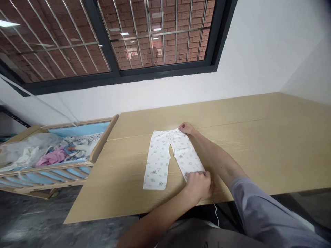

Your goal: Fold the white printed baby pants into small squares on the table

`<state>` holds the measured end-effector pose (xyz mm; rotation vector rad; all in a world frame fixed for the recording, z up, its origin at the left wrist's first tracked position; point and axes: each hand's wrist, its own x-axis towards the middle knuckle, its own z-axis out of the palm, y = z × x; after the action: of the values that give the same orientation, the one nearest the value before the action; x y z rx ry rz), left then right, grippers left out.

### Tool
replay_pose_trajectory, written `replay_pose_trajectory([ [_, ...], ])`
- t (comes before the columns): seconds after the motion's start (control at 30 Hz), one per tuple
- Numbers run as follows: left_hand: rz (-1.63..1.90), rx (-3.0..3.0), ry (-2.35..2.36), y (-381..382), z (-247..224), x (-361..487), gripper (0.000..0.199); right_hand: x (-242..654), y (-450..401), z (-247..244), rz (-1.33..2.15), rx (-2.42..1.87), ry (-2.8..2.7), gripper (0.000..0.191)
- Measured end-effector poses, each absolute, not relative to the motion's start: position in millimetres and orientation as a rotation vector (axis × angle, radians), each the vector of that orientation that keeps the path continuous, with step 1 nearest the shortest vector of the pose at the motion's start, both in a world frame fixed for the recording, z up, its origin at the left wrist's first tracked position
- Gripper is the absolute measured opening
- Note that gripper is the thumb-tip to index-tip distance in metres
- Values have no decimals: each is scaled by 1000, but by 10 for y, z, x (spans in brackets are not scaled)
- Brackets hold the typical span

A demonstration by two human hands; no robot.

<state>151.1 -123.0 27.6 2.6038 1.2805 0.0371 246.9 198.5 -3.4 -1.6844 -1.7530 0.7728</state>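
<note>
A pair of small white baby pants [159, 156] with a pale printed pattern lies flat on the wooden table, waistband toward the wall and legs spread toward me. My right hand [187, 128] pinches the right corner of the waistband. Nearer to me, my left hand [199, 184] is closed on the hem of the right-hand pant leg and covers most of that cuff. The left-hand leg rests untouched, its hem showing in full.
The light wooden tabletop [258, 148] runs along the white wall below a barred window [165, 70]. At its left stands a wooden crib [103, 139] with blue lining, holding a pink cloth [53, 156] and other piled fabric. A white cable [216, 213] hangs by the front edge.
</note>
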Motion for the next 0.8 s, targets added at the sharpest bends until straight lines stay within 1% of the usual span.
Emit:
replay_pose_trajectory([
  [0.13, 21, 2610, 1248, -1207, 313, 1536, 35, 2420, 1898, -16, 736, -1715, -1735, 20],
  [0.3, 123, 2436, 1360, -1225, 418, 1438, 30, 2424, 1865, 68, 742, -1704, -1765, 20],
  [0.53, 522, 2130, 1550, -1313, 682, 1202, 25, 2363, 1949, 404, 827, -1678, -1854, 13],
  [0.67, 789, 1961, 1549, -1366, 777, 1035, 22, 2188, 1998, 635, 930, -1715, -1867, 12],
  [0.8, 1049, 1703, 1530, -1466, 807, 765, 28, 1935, 1997, 837, 1029, -1712, -1824, 11],
])
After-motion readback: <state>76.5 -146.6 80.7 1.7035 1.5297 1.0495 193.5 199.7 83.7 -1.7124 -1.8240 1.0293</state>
